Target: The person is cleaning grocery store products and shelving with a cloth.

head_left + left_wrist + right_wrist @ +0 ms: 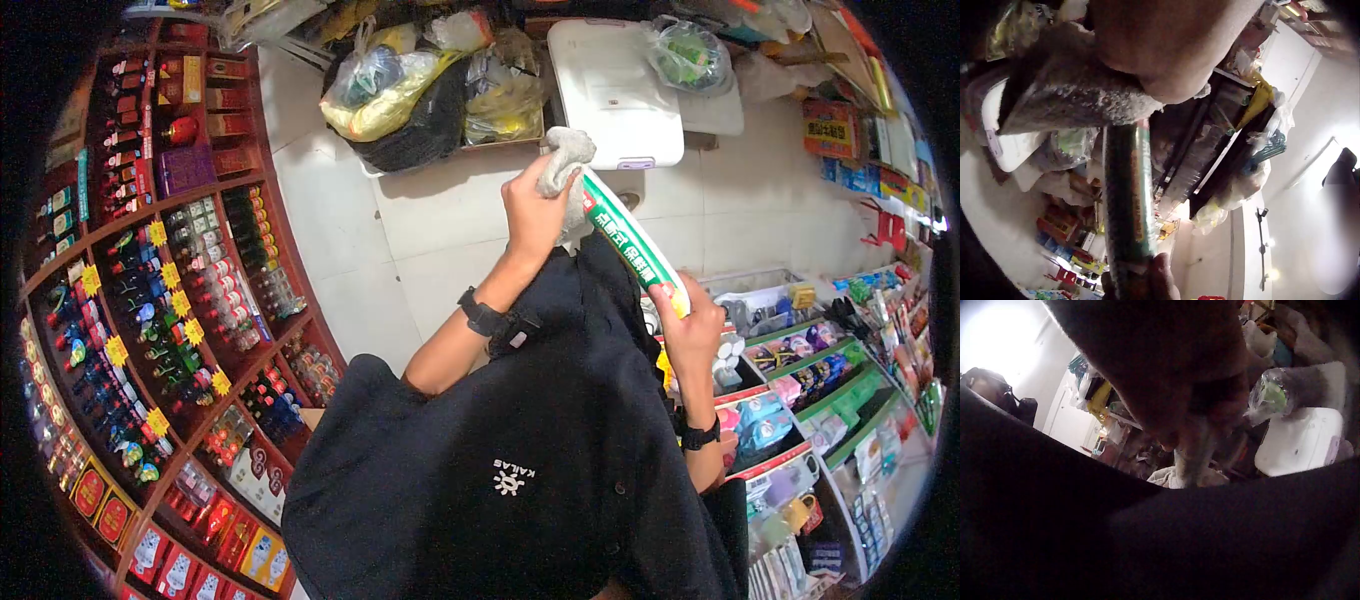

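A long, narrow green-and-white cling film box [632, 240] with large printed characters slants in front of the body in the head view. My left hand [533, 212] grips a grey cloth [572, 160] at the box's upper end. My right hand [692, 328] holds the lower end, thumb on the printed face. In the left wrist view the cloth [1085, 94] hangs beneath the left hand and covers that end of the box [1130, 194]. The right wrist view is dark, much of it blocked by a sleeve, with the right hand [1204, 412] in shadow.
Tall wooden shelves [190, 190] of bottles and boxed goods line the left side. Ahead on the tiled floor [450, 270] are stuffed plastic bags [385, 100] and a white lidded bin [615, 95]. Low racks of small packaged goods [800, 375] stand close by on the right.
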### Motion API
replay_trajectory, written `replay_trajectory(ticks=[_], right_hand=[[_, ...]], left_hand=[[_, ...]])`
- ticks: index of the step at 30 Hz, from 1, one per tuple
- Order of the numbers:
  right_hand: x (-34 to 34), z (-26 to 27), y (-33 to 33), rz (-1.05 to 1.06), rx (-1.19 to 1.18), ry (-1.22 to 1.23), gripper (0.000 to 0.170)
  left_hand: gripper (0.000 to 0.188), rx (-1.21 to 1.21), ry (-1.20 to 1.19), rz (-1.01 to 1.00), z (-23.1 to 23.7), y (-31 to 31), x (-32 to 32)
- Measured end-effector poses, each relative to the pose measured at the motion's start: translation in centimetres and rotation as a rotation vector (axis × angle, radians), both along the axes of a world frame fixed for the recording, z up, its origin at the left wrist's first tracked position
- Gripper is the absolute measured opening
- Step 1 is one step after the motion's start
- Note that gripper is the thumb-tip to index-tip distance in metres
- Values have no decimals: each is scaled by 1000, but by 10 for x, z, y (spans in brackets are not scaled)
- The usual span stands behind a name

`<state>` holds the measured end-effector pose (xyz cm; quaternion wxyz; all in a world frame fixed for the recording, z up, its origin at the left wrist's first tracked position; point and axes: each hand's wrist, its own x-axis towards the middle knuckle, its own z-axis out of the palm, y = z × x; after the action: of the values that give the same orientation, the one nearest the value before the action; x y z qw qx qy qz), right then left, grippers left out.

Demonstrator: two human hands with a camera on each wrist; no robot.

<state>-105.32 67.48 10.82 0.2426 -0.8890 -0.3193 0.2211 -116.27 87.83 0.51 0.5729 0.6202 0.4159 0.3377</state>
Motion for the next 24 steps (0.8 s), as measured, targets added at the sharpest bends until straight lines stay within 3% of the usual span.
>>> replay_trajectory(ticks=[1,3,5,6,9,13,15,18,19,21,23,24], right_hand=[[-1,-1,-1,-2,3,2,30],[-1,-5,-3,-68,-4,83,29],[-3,-6,-2,-53,10,72,29],[-4,-6,-2,-33,20,63,29],[0,-6,3,-1,4,48,31],[4,-7,8,56,-5,24,31],[4,-11,8,-15,-54,25,30],[5,-15,10,-4,35,0,30],[6,-13,10,-26,35,32,31],[18,-23,2,-12,89,-34,31],[39,-26,-4,-346,45,422,34],[44,-25,-3,-339,48,411,34]], left_hand=[[27,75,20,103,1,-5,-2],[27,109,57,121,-5,-5,-5],[30,-49,-52,93,-11,-1,-6],[35,-239,-104,3,-15,2,-7],[38,-142,-55,-157,-27,3,-5],[36,-96,54,-123,-22,4,-6],[32,-87,109,-70,-21,0,-6],[24,-179,-63,205,-28,10,-7],[24,-170,-68,208,-30,15,-8],[25,-549,-527,458,-31,23,-9],[36,-783,-728,351,-29,41,-22],[37,-937,-810,347,-31,51,-27]])
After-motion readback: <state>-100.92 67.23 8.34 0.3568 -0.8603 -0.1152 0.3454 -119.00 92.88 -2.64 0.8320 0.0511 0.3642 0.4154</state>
